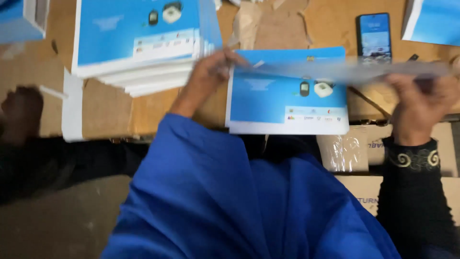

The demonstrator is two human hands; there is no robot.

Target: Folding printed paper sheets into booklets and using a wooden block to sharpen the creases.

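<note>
My left hand (211, 72) and my right hand (421, 98) hold a thin flat sheet (345, 71) edge-on between them; it is motion-blurred, pale grey-blue. My left hand pinches its left end, my right hand grips its right end. Right under the sheet lies a blue and white flat carton (287, 96) with small device pictures, on a cardboard surface (110, 110). A blue sleeve covers my left arm, a black patterned sleeve my right.
A stack of the same blue and white cartons (143, 38) stands at the upper left. A smartphone (374, 36) lies at the back right, near another blue carton (433, 21). A clear plastic bag (342, 153) and cardboard boxes (366, 192) sit in front.
</note>
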